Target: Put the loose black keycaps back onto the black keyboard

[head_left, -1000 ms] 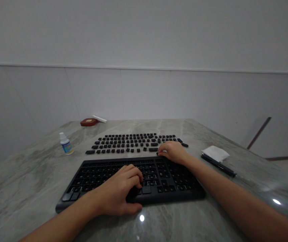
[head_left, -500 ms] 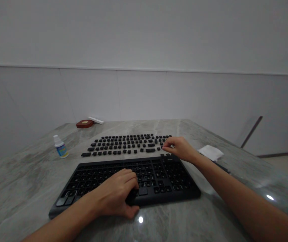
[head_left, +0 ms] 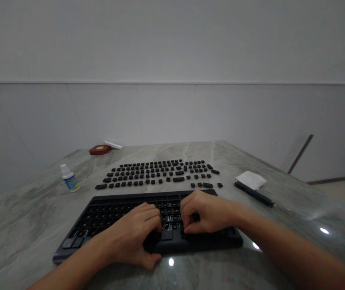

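The right hand (head_left: 205,211) is bent over the lower right part of the black keyboard (head_left: 100,215), with its thumb and finger tips low and close together. I cannot tell if there is a little key between them. The left hand (head_left: 136,231) lies on the front of the keyboard, near the middle. Its fingers are bent down on top, and its thumb is spread away from them, by the front edge.

The keyboard sits on the gray table (head_left: 27,225), right in front of the person. Most of its key spots have no caps, but a few flat caps (head_left: 166,235) are on its bottom row.

Just behind it, lots of loose black keys (head_left: 135,183) lie in neat rows on the table. Most are small, and some are long.

To the right are a white cloth (head_left: 251,179) and a dark stick (head_left: 254,194) just beside it. To the left stands a small white bottle (head_left: 70,180) with a blue and yellow label. Farther back are a red-brown case (head_left: 100,150) and a thin white bar (head_left: 113,145), close to the pale wall (head_left: 172,112).
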Available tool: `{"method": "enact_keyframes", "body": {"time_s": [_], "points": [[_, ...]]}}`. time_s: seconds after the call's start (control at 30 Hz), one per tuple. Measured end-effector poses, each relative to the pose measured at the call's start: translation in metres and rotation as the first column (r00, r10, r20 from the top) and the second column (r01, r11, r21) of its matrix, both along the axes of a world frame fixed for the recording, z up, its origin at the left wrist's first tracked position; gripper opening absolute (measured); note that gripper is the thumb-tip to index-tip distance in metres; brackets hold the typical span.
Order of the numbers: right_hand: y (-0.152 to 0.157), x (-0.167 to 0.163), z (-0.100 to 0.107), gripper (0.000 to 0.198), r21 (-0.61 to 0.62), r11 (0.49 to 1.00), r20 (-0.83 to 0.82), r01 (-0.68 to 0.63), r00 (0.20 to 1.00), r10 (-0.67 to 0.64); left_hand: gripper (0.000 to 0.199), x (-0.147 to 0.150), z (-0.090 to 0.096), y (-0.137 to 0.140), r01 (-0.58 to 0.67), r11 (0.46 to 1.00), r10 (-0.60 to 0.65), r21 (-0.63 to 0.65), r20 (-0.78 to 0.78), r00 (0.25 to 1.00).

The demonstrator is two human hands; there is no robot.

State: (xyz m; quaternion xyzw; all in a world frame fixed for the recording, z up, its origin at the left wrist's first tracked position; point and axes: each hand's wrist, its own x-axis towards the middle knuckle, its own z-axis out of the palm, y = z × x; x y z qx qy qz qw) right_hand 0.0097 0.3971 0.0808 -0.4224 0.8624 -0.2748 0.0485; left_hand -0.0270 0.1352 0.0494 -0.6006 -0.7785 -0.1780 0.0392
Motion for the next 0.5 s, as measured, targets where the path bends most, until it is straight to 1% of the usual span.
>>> {"method": "enact_keyframes", "body": {"time_s": [0.1,0.2,0.27,0.33,0.5], "points": [[-0.008,0.007,-0.001,0.008,0.041,0.999,-0.015,-0.029,0.999,0.029,0.035,0.002,0.006,-0.001,0.014,1.000,-0.014,0.006,0.061,0.998],[-0.010,0.009,0.001,0.009,0.074,0.997,-0.029,-0.013,0.999,0.015,0.035,0.005,0.012,-0.003,0.071,0.996,-0.076,0.053,0.114,0.991],[-0.010,0.010,0.002,0.009,0.090,0.996,-0.022,-0.007,1.000,0.009,0.040,0.008,0.015,-0.002,0.122,0.990,-0.130,0.068,0.124,0.984],[-0.010,0.011,0.002,0.009,0.104,0.995,-0.021,-0.003,1.000,0.006,0.047,0.012,0.016,-0.001,0.165,0.985,-0.171,0.055,0.135,0.976],[-0.009,0.011,0.003,0.005,0.132,0.991,-0.026,0.008,1.000,-0.005,0.066,0.020,0.016,0.005,0.217,0.976,-0.215,0.004,0.159,0.964]]}}
